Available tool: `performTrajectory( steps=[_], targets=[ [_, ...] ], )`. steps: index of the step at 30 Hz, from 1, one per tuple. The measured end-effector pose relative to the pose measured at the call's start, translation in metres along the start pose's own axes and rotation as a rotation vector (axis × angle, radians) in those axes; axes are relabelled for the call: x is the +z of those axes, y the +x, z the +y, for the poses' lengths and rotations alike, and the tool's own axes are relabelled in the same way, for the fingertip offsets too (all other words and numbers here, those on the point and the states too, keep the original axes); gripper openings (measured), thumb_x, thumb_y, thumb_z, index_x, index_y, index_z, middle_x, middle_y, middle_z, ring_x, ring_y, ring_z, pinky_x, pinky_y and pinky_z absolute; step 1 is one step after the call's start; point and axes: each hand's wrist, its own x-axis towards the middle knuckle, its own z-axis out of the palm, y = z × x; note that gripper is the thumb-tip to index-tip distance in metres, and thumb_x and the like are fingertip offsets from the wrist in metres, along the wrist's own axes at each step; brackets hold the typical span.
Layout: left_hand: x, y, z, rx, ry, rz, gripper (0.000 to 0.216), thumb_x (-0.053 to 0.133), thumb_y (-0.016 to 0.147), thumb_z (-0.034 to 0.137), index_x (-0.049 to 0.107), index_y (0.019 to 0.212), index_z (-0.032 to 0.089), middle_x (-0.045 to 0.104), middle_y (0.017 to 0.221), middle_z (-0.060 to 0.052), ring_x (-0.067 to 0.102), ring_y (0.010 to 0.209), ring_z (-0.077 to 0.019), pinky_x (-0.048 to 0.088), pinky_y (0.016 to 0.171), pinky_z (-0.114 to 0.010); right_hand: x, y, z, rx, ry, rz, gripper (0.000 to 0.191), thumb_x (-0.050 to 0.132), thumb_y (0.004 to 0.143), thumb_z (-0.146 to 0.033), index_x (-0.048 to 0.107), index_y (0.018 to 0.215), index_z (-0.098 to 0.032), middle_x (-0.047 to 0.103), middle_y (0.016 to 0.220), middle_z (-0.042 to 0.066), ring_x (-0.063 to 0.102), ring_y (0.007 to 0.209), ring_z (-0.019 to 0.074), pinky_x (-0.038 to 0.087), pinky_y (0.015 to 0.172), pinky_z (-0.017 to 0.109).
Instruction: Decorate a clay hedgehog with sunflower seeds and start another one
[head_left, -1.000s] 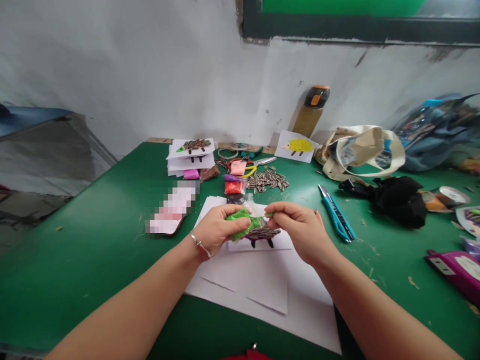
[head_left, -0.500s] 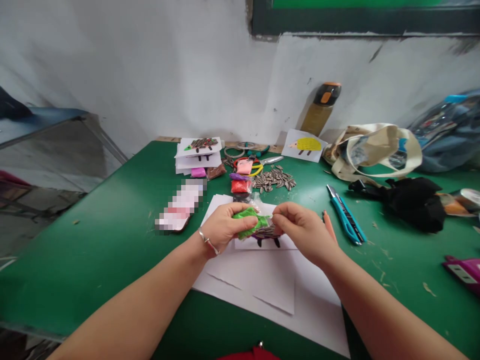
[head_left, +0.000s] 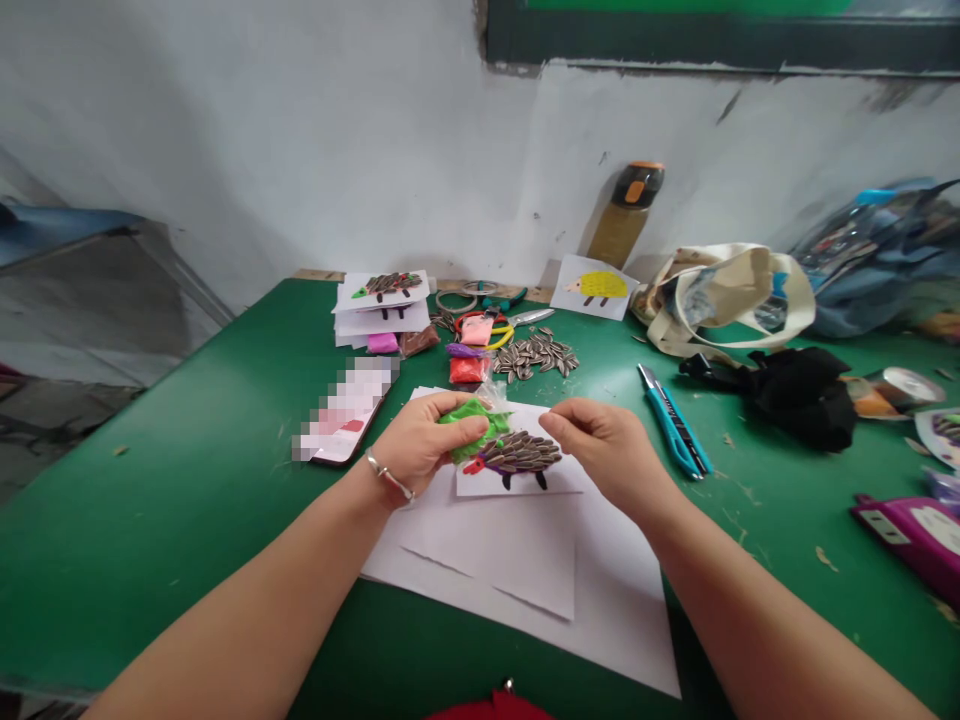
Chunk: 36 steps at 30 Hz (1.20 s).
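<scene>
My left hand (head_left: 420, 445) is closed round a lump of green clay in a clear bag (head_left: 469, 418). My right hand (head_left: 604, 445) is pinched shut just right of it, fingertips together over something too small to make out. Between and below the hands lies a small white card (head_left: 517, 475) bearing a hedgehog figure (head_left: 516, 453) with a purple body, a red snout and a back of sunflower seeds. The card rests on larger white paper sheets (head_left: 525, 570).
On the green table (head_left: 187, 480): a phone (head_left: 345, 420), finished cards stacked (head_left: 382, 300), a sunflower seed pile (head_left: 536, 358), clay bags (head_left: 469, 370), scissors (head_left: 491, 330), a teal utility knife (head_left: 671, 420), a yellow hedgehog card (head_left: 594, 290), a cream tote bag (head_left: 724, 295), black cloth (head_left: 799, 395).
My hands have drawn apart, uncovering the seed hedgehog on the card. The right hand has pulled away from the green clay, which stays in the left hand.
</scene>
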Motion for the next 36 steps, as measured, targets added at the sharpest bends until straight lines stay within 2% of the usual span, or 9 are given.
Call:
performTrajectory(
  steps=[3,7,11,16,19,24,27,33,36],
  targets=[
    [0.0009,-0.0004,0.0022,0.003,-0.025,0.015,0.035,0.089,0.056,0.024,0.07,0.082,0.011,0.063,0.064,0.001,0.052,0.053,-0.0067,0.039,0.049,-0.019,-0.0019,0.0017,0.0033,-0.012,0.005,0.038,0.026,0.057,0.084,-0.041,0.066,0.069,-0.022,0.063,0.062,-0.001,0.056,0.06,0.0136,0.042,0.059,0.028],
    [0.0005,-0.0003,0.0027,0.001,-0.017,0.013,0.033,0.089,0.057,0.024,0.071,0.083,0.012,0.063,0.065,0.001,0.052,0.052,-0.0064,0.04,0.05,-0.02,0.0001,0.0035,0.0078,0.008,0.062,0.037,0.02,0.053,0.086,-0.033,0.07,0.084,-0.023,0.067,0.071,0.001,0.059,0.064,0.0137,0.045,0.065,0.029],
    [-0.0006,-0.0004,0.0031,0.014,-0.004,0.008,0.033,0.088,0.058,0.025,0.072,0.084,0.012,0.064,0.066,0.001,0.052,0.054,-0.007,0.04,0.051,-0.02,0.0042,0.0041,0.0099,0.025,0.117,0.016,0.023,0.047,0.089,-0.03,0.069,0.094,-0.023,0.071,0.08,0.004,0.064,0.071,0.0149,0.047,0.07,0.032],
    [-0.001,0.0002,0.003,0.019,-0.008,0.023,0.034,0.088,0.057,0.025,0.071,0.083,0.012,0.064,0.067,0.0,0.053,0.054,-0.0071,0.039,0.05,-0.02,0.0018,0.0025,0.0069,0.057,0.048,-0.037,0.027,0.049,0.089,-0.039,0.068,0.079,-0.022,0.065,0.065,0.001,0.06,0.061,0.0135,0.046,0.067,0.031],
    [-0.001,0.0003,0.0029,0.011,-0.008,0.028,0.035,0.089,0.055,0.025,0.071,0.082,0.012,0.064,0.066,0.001,0.053,0.054,-0.0071,0.038,0.05,-0.02,-0.0028,0.0025,0.005,0.054,-0.012,-0.014,0.028,0.055,0.085,-0.043,0.067,0.072,-0.022,0.062,0.061,0.0,0.057,0.06,0.0135,0.044,0.064,0.03],
    [-0.0015,0.0012,0.002,0.008,0.001,0.036,0.035,0.089,0.055,0.025,0.072,0.083,0.012,0.064,0.066,0.001,0.053,0.055,-0.007,0.039,0.051,-0.02,-0.0035,0.0035,0.0062,0.041,0.014,0.002,0.02,0.054,0.084,-0.036,0.07,0.084,-0.023,0.066,0.068,0.0,0.06,0.066,0.0151,0.046,0.068,0.031],
    [-0.0023,0.0021,0.0011,0.012,0.0,0.038,0.035,0.089,0.056,0.025,0.072,0.084,0.012,0.065,0.067,0.0,0.054,0.056,-0.007,0.039,0.051,-0.02,0.0002,0.0037,0.0076,0.043,0.062,-0.019,0.022,0.05,0.087,-0.033,0.07,0.092,-0.024,0.069,0.074,0.003,0.064,0.071,0.0164,0.047,0.072,0.033],
    [-0.0035,0.003,-0.0002,0.019,-0.009,0.044,0.036,0.089,0.055,0.026,0.072,0.084,0.012,0.066,0.069,0.0,0.055,0.057,-0.0075,0.038,0.05,-0.019,0.0006,0.003,0.0076,0.055,-0.02,-0.041,0.028,0.049,0.088,-0.042,0.068,0.08,-0.023,0.067,0.066,0.001,0.061,0.064,0.0148,0.047,0.069,0.033],
    [-0.0039,0.0036,-0.0015,0.012,-0.004,0.047,0.037,0.09,0.054,0.027,0.072,0.083,0.012,0.065,0.068,0.0,0.054,0.055,-0.0072,0.038,0.049,-0.019,-0.0004,0.0031,0.0089,0.032,-0.046,-0.014,0.022,0.054,0.085,-0.041,0.068,0.081,-0.023,0.066,0.066,0.001,0.059,0.063,0.0147,0.047,0.069,0.033]
  ],
)
